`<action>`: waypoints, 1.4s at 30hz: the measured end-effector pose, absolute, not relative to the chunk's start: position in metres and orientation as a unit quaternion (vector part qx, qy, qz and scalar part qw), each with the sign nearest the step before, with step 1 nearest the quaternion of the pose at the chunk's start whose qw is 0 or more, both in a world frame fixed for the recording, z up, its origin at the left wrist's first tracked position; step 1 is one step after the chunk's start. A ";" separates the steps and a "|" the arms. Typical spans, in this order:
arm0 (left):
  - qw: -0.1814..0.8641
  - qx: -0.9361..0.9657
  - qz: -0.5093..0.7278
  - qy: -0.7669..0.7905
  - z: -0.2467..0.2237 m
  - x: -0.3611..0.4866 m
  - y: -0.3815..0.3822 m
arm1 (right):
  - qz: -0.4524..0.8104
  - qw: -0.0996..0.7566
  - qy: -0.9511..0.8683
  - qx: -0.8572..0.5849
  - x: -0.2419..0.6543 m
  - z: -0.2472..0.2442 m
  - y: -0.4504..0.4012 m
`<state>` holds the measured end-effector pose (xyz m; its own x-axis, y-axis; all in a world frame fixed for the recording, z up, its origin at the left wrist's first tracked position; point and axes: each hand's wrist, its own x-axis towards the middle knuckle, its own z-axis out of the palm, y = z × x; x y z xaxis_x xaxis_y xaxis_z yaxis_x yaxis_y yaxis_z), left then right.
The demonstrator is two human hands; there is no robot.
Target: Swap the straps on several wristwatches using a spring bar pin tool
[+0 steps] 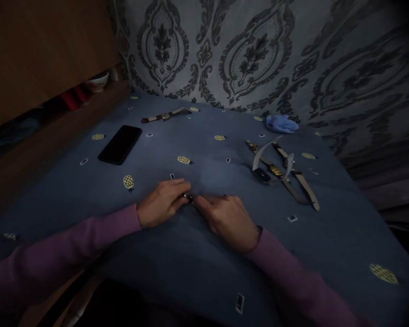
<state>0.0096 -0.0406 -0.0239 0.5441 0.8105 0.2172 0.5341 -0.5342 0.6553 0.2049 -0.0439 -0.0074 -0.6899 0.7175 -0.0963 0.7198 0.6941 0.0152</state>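
Near the middle of the blue patterned table, a small dark, shiny object, perhaps part of a watch, sits between my two hands. My left hand has its fingers closed on the object's left end. My right hand is closed at its right end, with the fingertips pressed together and partly hidden. Most of the object is covered by the fingers. To the right lie several watches, among them one with a dark square face and one with a gold case.
A black phone lies at the left. Behind it is another watch with a strap. A crumpled blue cloth rests by the patterned wall at the back right. A wooden shelf with a bowl borders the left side.
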 end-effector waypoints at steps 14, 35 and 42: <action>0.246 0.838 0.305 0.381 -0.030 0.009 -0.046 | -0.006 0.063 0.909 0.412 0.202 -0.004 -0.048; 0.351 0.788 0.246 0.442 -0.013 0.010 -0.031 | 0.018 -0.089 0.917 0.389 0.211 -0.026 -0.047; 0.361 0.781 0.252 0.444 -0.013 0.011 -0.031 | 0.013 -0.075 0.909 0.409 0.208 -0.028 -0.047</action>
